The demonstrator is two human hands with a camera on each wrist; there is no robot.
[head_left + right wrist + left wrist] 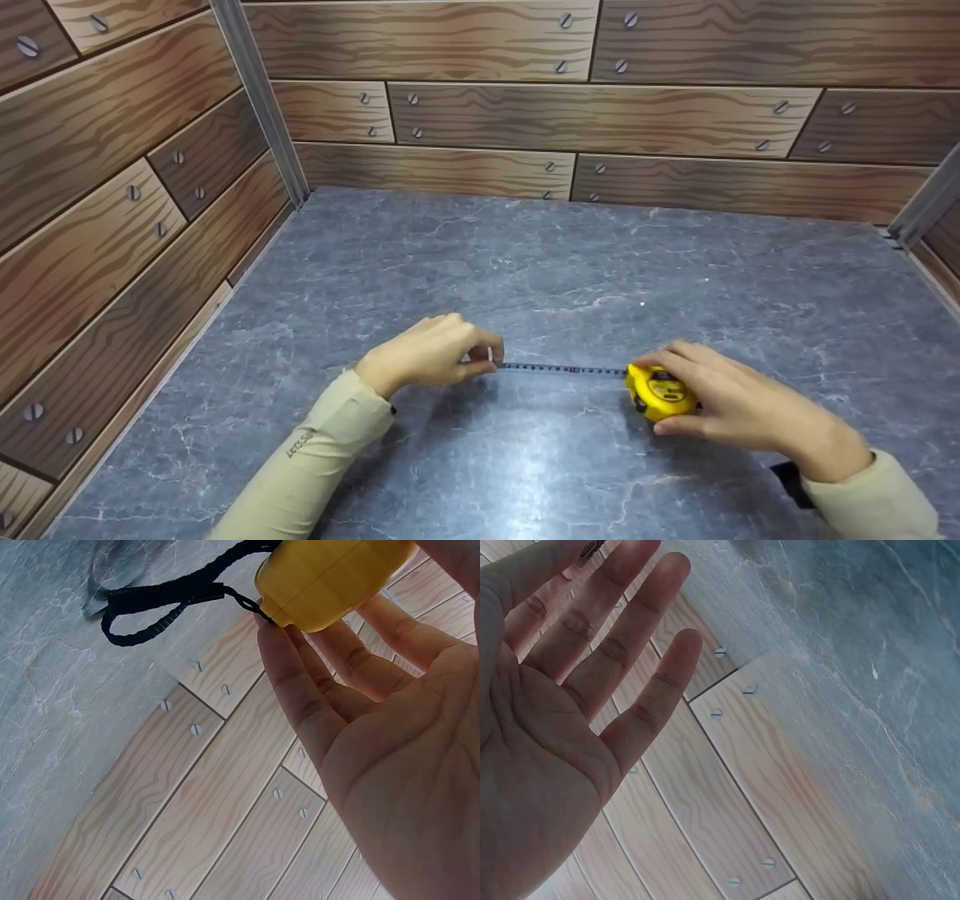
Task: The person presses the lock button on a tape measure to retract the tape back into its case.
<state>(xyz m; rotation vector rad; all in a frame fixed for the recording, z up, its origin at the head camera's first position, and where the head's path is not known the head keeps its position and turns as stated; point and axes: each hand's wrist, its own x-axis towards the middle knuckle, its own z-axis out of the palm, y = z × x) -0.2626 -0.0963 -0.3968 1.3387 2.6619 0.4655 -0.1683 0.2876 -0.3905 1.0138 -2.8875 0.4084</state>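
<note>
A yellow tape measure (661, 395) sits in my right hand (739, 405), thumb on its near side and fingers over the far side. Its thin blade (562, 368) runs left, just over the tabletop, to my left hand (427, 352). There the thumb and forefinger pinch the blade's end. In the left wrist view my left hand (562, 705) shows its palm, the other fingers extended; only a dark bit of the blade is visible at the top. The right wrist view has the yellow case (330, 585) against the fingers, with a black wrist strap (172, 596) hanging from it.
A grey marble-patterned tabletop (487, 262) lies beneath both hands. Wood-plank-patterned walls stand at the back (600, 120) and at the left (97, 247). Metal corner posts (262, 105) join the walls. A small white speck (642, 304) lies beyond the tape measure.
</note>
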